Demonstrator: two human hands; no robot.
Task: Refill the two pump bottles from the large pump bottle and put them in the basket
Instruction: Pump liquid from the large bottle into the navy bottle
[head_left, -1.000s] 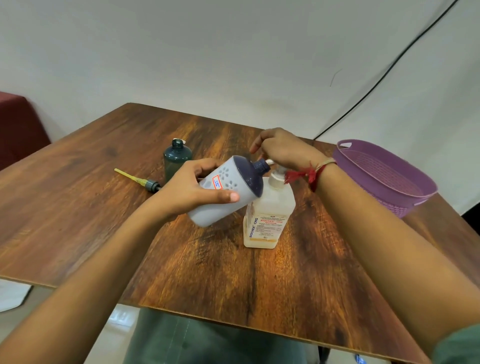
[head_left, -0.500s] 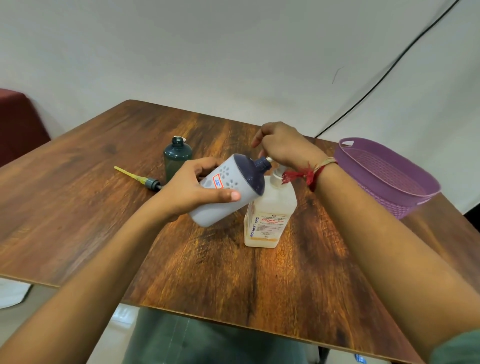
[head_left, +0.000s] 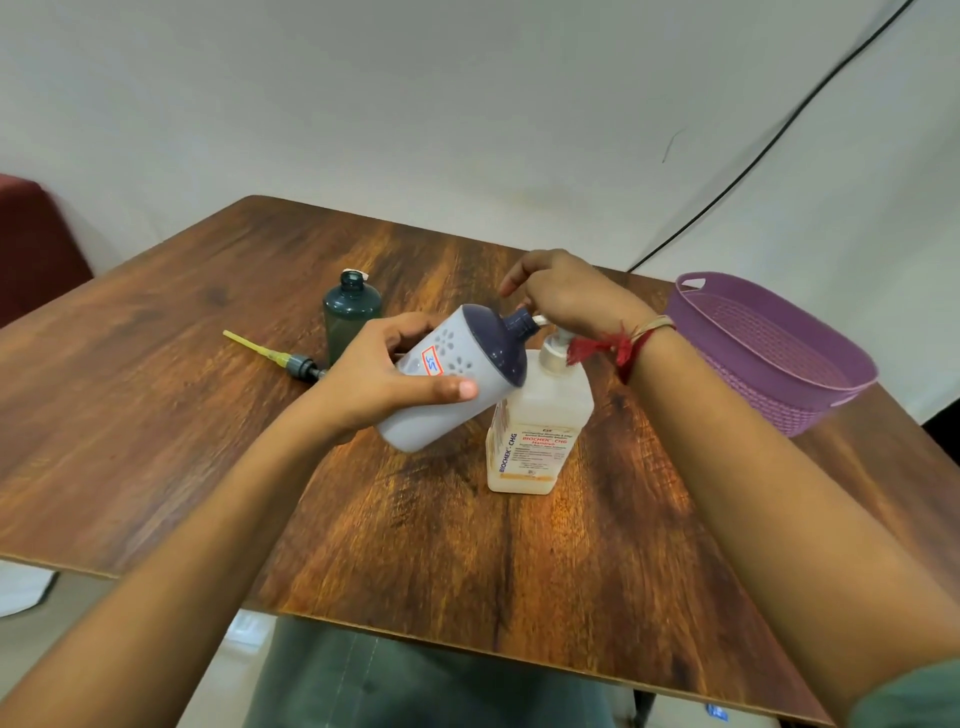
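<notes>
I see a dark wooden table (head_left: 156, 415) before a white wall (head_left: 415, 104), with one black cable (head_left: 779, 130) slanting down it. There are three bottles. The large pump bottle (head_left: 540, 415) stands upright mid-table, and the grey bottle (head_left: 452, 379) is tilted with its neck at the large bottle's nozzle. The capless green bottle (head_left: 348, 317) stands behind them. One loose pump (head_left: 291, 358) lies beside it, and one purple basket (head_left: 753, 384) sits at the right. The left hand (head_left: 379, 379) has its grip clamped round the grey bottle. The right hand (head_left: 566, 291) hides the pump head, so I cannot tell its grip.
</notes>
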